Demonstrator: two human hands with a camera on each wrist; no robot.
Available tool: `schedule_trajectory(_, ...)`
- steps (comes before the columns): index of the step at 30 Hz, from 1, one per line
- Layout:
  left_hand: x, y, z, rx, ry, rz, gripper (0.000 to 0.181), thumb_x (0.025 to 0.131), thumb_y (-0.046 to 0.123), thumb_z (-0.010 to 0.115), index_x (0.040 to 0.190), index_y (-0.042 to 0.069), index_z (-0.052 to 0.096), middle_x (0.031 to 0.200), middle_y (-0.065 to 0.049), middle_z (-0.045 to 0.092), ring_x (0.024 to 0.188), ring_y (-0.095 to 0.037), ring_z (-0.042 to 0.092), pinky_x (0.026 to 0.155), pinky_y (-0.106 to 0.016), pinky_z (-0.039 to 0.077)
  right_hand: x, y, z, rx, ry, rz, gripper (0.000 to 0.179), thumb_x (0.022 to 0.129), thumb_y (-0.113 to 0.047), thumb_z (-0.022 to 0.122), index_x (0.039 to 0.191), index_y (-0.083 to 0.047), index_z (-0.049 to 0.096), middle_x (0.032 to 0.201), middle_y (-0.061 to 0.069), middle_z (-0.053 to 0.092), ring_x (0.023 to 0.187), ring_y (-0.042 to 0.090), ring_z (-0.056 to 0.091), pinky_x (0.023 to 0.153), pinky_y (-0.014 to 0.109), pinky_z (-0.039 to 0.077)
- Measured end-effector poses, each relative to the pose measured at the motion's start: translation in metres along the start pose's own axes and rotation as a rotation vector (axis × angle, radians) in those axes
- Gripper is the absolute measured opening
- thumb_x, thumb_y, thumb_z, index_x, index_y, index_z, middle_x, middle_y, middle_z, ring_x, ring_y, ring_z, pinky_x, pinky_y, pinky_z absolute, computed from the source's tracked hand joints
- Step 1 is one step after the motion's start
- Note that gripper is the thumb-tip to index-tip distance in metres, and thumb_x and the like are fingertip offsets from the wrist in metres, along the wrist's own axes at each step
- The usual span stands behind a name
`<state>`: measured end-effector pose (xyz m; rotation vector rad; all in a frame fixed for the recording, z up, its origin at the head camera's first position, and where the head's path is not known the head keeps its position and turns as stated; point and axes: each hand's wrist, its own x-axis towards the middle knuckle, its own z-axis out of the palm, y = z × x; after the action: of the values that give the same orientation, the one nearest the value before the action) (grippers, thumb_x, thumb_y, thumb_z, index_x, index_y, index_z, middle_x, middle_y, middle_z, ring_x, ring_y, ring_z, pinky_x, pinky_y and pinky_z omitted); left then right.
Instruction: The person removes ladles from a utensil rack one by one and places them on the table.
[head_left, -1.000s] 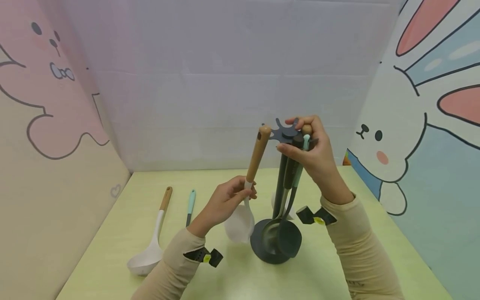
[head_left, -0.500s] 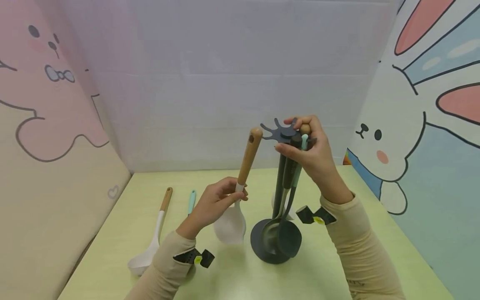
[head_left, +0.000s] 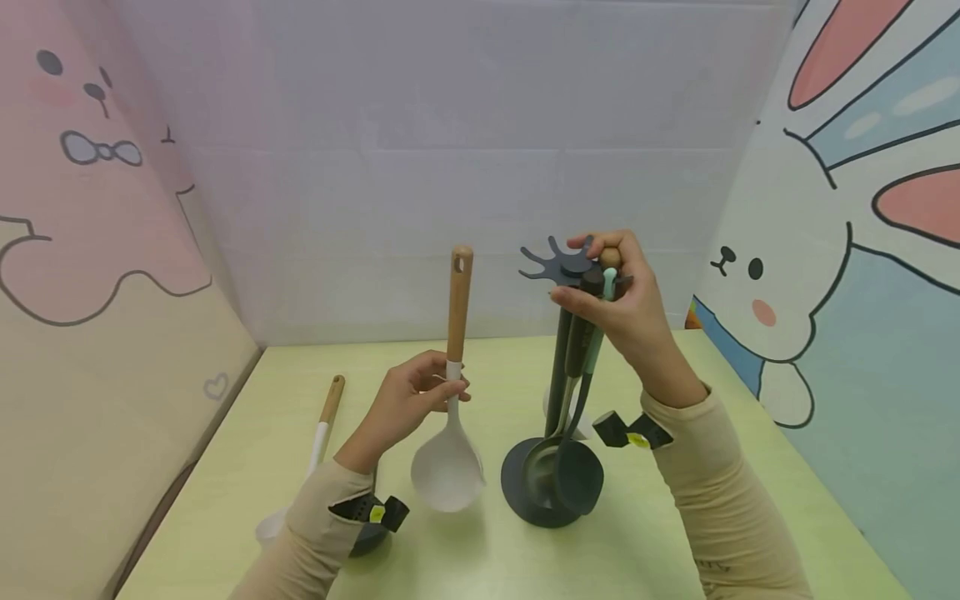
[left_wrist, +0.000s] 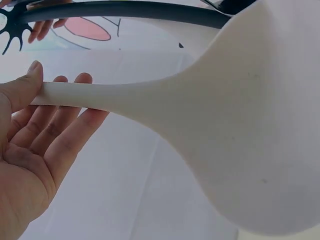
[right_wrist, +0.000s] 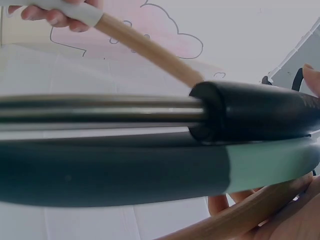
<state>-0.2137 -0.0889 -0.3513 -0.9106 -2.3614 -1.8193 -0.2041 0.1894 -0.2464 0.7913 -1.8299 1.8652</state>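
My left hand (head_left: 405,404) pinches the white neck of a spatula (head_left: 448,471) with a wooden handle, held upright, its broad head hanging down. In the left wrist view, the thumb presses the neck (left_wrist: 90,95) against the fingers. My right hand (head_left: 630,308) grips the top of a dark utensil stand (head_left: 553,268) and the handles hanging there. On the stand hang a metal ladle with a black handle (head_left: 579,342) and a dark ladle (head_left: 581,479) with a mint handle. A wooden handle (right_wrist: 250,210) lies against the right fingers; its white head behind is mostly hidden.
A white ladle (head_left: 330,404) with a wooden handle lies on the left of the pale green table (head_left: 750,500), partly behind my left sleeve. Beside it, a dark utensil head (head_left: 369,540) shows under the wrist camera. Cartoon-printed walls stand at both sides, a pale wall behind.
My left hand has moved left, away from the stand, carrying the spatula, which has turned from leaning right to nearly upright. My right hand and the stand stay in place.
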Motion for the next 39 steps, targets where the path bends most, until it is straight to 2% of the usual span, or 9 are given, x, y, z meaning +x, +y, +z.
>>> schedule_trajectory(7, 0.001, -0.012, -0.004, -0.029, 0.018, -0.131, 0.022, 0.095, 0.007, 0.067, 0.115, -0.001, 0.063, 0.098, -0.014, 0.069, 0.086, -0.025, 0.073, 0.068, -0.038, 0.061, 0.001, 0.001, 0.001, -0.004, 0.003, 0.010, 0.048, 0.077, -0.022, 0.087, 0.104, -0.012, 0.048, 0.127, 0.006, 0.058, 0.113, 0.024, 0.057, 0.089, 0.025, 0.050)
schedule_trajectory(15, -0.001, -0.038, -0.005, -0.090, 0.002, -0.257, 0.027, 0.097, 0.007, 0.065, 0.119, -0.007, 0.058, 0.104, -0.020, 0.066, 0.089, -0.031, 0.072, 0.070, -0.042, 0.061, 0.001, 0.000, 0.001, -0.004, 0.005, 0.018, 0.049, 0.077, -0.022, 0.087, 0.104, -0.012, 0.047, 0.128, 0.006, 0.057, 0.116, 0.026, 0.055, 0.090, 0.025, 0.049)
schedule_trajectory(18, -0.001, -0.047, -0.004, -0.092, -0.002, -0.283, 0.027, 0.097, 0.008, 0.064, 0.119, -0.007, 0.057, 0.105, -0.023, 0.065, 0.089, -0.030, 0.072, 0.070, -0.043, 0.061, 0.001, 0.000, 0.001, 0.000, 0.004, 0.021, 0.049, 0.077, -0.022, 0.087, 0.104, -0.012, 0.047, 0.128, 0.007, 0.057, 0.117, 0.026, 0.055, 0.090, 0.025, 0.050)
schedule_trajectory(26, -0.004, -0.071, 0.001, -0.072, 0.013, -0.356, 0.024, 0.097, 0.007, 0.064, 0.116, -0.007, 0.058, 0.099, -0.018, 0.068, 0.084, -0.029, 0.073, 0.065, -0.041, 0.061, 0.001, 0.000, 0.002, 0.003, 0.000, 0.018, 0.052, 0.076, -0.028, 0.088, 0.104, -0.012, 0.047, 0.128, 0.007, 0.057, 0.120, 0.028, 0.053, 0.092, 0.026, 0.048)
schedule_trajectory(28, -0.005, -0.076, 0.001, -0.070, 0.012, -0.366, 0.024, 0.097, 0.006, 0.064, 0.115, -0.008, 0.058, 0.099, -0.020, 0.067, 0.083, -0.030, 0.073, 0.065, -0.041, 0.061, 0.001, 0.000, 0.002, 0.005, -0.001, 0.018, 0.053, 0.076, -0.029, 0.088, 0.104, -0.012, 0.047, 0.128, 0.007, 0.057, 0.119, 0.028, 0.053, 0.092, 0.026, 0.048)
schedule_trajectory(35, -0.007, -0.087, 0.002, -0.059, 0.009, -0.398, 0.023, 0.098, 0.004, 0.062, 0.114, -0.011, 0.057, 0.096, -0.017, 0.068, 0.081, -0.031, 0.073, 0.063, -0.042, 0.061, 0.000, -0.001, 0.001, 0.000, 0.000, 0.018, 0.050, 0.077, -0.025, 0.087, 0.104, -0.012, 0.047, 0.128, 0.007, 0.057, 0.117, 0.027, 0.055, 0.091, 0.026, 0.049)
schedule_trajectory(39, -0.010, -0.092, 0.002, -0.063, 0.003, -0.417, 0.023, 0.098, 0.003, 0.060, 0.114, -0.013, 0.056, 0.101, -0.022, 0.067, 0.082, -0.031, 0.073, 0.064, -0.043, 0.061, 0.000, -0.001, 0.000, -0.006, -0.002, 0.009, 0.050, 0.077, -0.024, 0.087, 0.104, -0.012, 0.048, 0.127, 0.007, 0.058, 0.117, 0.027, 0.055, 0.092, 0.026, 0.048)
